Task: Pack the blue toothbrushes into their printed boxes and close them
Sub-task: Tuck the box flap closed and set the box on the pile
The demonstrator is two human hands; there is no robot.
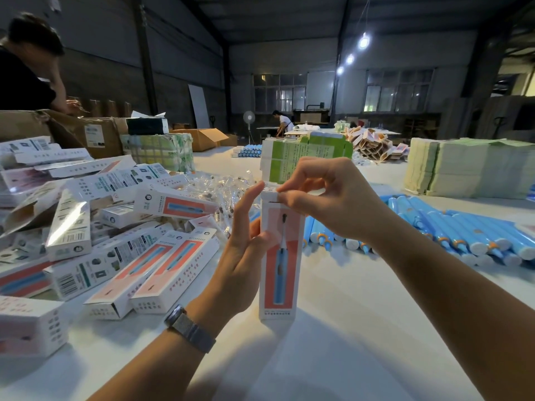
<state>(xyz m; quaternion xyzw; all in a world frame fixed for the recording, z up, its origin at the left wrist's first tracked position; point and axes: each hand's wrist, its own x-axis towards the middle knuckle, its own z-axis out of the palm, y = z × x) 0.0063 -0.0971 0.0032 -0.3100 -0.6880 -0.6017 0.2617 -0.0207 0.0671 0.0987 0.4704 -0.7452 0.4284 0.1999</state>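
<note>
A printed toothbrush box [279,273], white with a red panel and a blue toothbrush picture, stands upright on the white table [333,342]. My left hand [243,250] steadies its left side with fingers straight, fingertips up by the top edge. My right hand [321,198] pinches the top flap of the box, pressing it down at the upper end. A row of loose blue toothbrushes [451,233] lies on the table to the right. What is inside the box is hidden.
A heap of printed boxes [115,227] fills the left side, with clear plastic bags [223,186] behind it. Green flat cartons [304,157] stand behind my hands, pale stacked cartons [463,166] at far right. A person [26,62] leans over cardboard boxes at far left.
</note>
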